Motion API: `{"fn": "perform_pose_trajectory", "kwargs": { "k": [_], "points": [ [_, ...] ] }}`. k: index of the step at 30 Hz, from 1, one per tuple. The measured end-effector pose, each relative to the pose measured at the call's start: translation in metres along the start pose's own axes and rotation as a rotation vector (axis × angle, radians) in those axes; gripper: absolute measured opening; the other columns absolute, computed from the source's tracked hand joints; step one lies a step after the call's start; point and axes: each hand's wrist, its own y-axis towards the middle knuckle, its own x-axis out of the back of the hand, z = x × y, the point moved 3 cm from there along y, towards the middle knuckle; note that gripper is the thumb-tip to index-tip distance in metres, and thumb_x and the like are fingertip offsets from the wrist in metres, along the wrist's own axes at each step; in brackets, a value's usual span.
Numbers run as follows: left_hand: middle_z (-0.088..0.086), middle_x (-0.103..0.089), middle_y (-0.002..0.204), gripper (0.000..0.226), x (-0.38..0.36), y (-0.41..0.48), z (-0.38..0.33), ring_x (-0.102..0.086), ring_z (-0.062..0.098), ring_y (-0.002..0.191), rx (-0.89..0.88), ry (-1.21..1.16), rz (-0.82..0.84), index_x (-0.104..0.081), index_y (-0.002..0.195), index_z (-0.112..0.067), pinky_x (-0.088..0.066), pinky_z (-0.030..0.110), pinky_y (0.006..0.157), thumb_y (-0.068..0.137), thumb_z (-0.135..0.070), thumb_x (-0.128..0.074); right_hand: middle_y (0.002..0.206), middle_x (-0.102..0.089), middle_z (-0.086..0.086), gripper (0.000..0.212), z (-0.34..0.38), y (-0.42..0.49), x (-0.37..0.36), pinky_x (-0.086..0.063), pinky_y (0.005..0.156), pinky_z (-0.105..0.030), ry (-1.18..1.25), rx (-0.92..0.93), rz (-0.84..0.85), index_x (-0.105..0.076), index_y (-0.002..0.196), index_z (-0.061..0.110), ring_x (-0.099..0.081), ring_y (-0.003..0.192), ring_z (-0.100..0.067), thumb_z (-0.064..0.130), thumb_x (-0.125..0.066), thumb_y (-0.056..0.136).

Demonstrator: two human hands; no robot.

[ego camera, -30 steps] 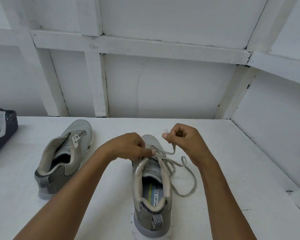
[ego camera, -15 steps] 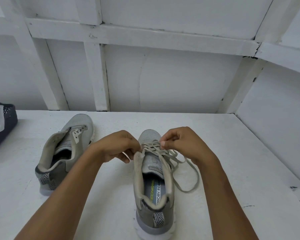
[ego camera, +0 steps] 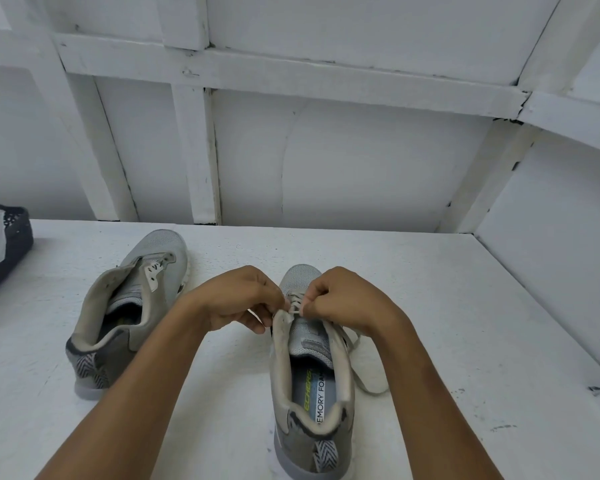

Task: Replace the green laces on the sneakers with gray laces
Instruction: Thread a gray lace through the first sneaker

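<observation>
A gray mesh sneaker with a pale collar (ego camera: pixel 312 375) stands on the white painted table (ego camera: pixel 465 306), heel toward the person. A flat gray lace (ego camera: pixel 364 386) is crossed over its lower eyelets, and slack from it lies looped on the table just right of the shoe. The lace is pinched at the upper eyelets by the right hand (ego camera: pixel 343 299). The left eyelet edge is gripped by the curled fingers of the left hand (ego camera: pixel 236 299); whether a lace end is also held there cannot be told.

The step in hand is judged to be the threading of the upper eyelets. For the next move, the lace end must be fed through cleanly and the slack drawn in evenly. A second gray mesh sneaker (ego camera: pixel 132 306), well to the left, shows no lace, so half the task is judged undone. No green lace is seen.
</observation>
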Motion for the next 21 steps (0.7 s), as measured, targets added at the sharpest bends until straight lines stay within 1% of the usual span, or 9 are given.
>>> {"fn": "perform_pose_trajectory", "kwargs": {
  "k": [4,8,10,11,12,13,16,19,21],
  "points": [
    [0.008,-0.060,0.064,0.015,0.000,-0.001,-0.001,-0.056,0.016,0.059,0.008,0.009,-0.006,-0.072,0.078,0.001,-0.051,0.027,0.056,0.089,-0.004,-0.063,0.088,-0.073,-0.012,0.010,0.002,0.003,-0.001,-0.047,0.067,-0.032,-0.002,0.005,0.005,-0.075,0.078,0.009,-0.057,0.073,-0.016,0.012,-0.065,0.077],
    [0.006,-0.064,0.063,0.018,-0.002,-0.004,-0.005,-0.057,0.015,0.059,0.015,0.029,0.005,-0.075,0.072,-0.004,-0.052,0.027,0.057,0.087,-0.007,-0.064,0.091,-0.073,-0.010,0.015,0.001,0.002,-0.002,-0.054,0.075,-0.038,-0.015,0.009,0.008,-0.075,0.085,0.006,-0.063,0.082,-0.020,0.016,-0.064,0.080],
    [0.007,-0.065,0.063,0.024,-0.003,-0.005,-0.007,-0.058,0.015,0.060,0.016,0.053,-0.003,-0.075,0.069,-0.007,-0.052,0.028,0.058,0.089,-0.005,-0.062,0.089,-0.072,-0.011,0.025,0.001,0.001,-0.002,-0.052,0.073,-0.037,-0.019,0.004,0.010,-0.073,0.088,0.003,-0.061,0.081,-0.024,0.025,-0.065,0.078],
    [0.007,-0.065,0.064,0.025,-0.003,-0.005,-0.008,-0.058,0.016,0.060,0.014,0.067,-0.009,-0.075,0.069,-0.007,-0.053,0.028,0.058,0.089,-0.005,-0.061,0.083,-0.070,-0.009,0.035,0.001,0.001,-0.003,-0.049,0.070,-0.036,-0.019,-0.002,0.011,-0.072,0.089,0.001,-0.058,0.077,-0.023,0.031,-0.064,0.074],
    [0.008,-0.064,0.064,0.025,-0.003,-0.006,-0.009,-0.058,0.016,0.061,0.010,0.082,-0.014,-0.075,0.068,-0.007,-0.053,0.029,0.058,0.089,-0.005,-0.061,0.077,-0.064,-0.006,0.042,0.001,0.001,-0.003,-0.045,0.067,-0.034,-0.018,-0.005,0.009,-0.070,0.090,-0.001,-0.052,0.073,-0.020,0.035,-0.062,0.069],
    [0.008,-0.064,0.064,0.025,-0.004,-0.006,-0.010,-0.058,0.016,0.062,0.005,0.095,-0.017,-0.075,0.068,-0.007,-0.054,0.029,0.059,0.089,-0.005,-0.062,0.075,-0.058,-0.003,0.042,0.000,0.002,-0.004,-0.040,0.065,-0.032,-0.018,-0.006,0.007,-0.069,0.090,-0.002,-0.047,0.071,-0.015,0.034,-0.062,0.069],
    [0.006,-0.065,0.063,0.031,-0.006,-0.005,-0.013,-0.059,0.016,0.061,-0.012,0.128,-0.018,-0.074,0.062,-0.012,-0.055,0.028,0.057,0.092,-0.011,-0.066,0.074,-0.056,-0.002,0.021,-0.002,0.004,-0.008,-0.038,0.064,-0.029,-0.037,0.004,0.010,-0.069,0.087,-0.001,-0.047,0.070,-0.013,0.019,-0.065,0.080],
    [0.003,-0.064,0.062,0.039,-0.005,-0.005,-0.015,-0.059,0.015,0.062,-0.026,0.156,-0.002,-0.072,0.056,-0.017,-0.055,0.029,0.059,0.094,-0.019,-0.067,0.076,-0.063,-0.006,0.018,-0.002,0.002,-0.009,-0.043,0.067,-0.030,-0.008,0.025,0.018,-0.071,0.083,0.003,-0.052,0.072,-0.014,0.021,-0.067,0.083],
    [0.003,-0.066,0.065,0.035,-0.002,-0.007,-0.014,-0.060,0.014,0.066,-0.043,0.177,0.027,-0.073,0.061,-0.016,-0.056,0.031,0.062,0.094,-0.017,-0.065,0.083,-0.070,-0.003,0.014,-0.004,0.000,-0.007,-0.049,0.074,-0.033,0.021,0.034,0.004,-0.073,0.080,0.011,-0.059,0.077,-0.013,0.023,-0.068,0.083]
  ]
}}
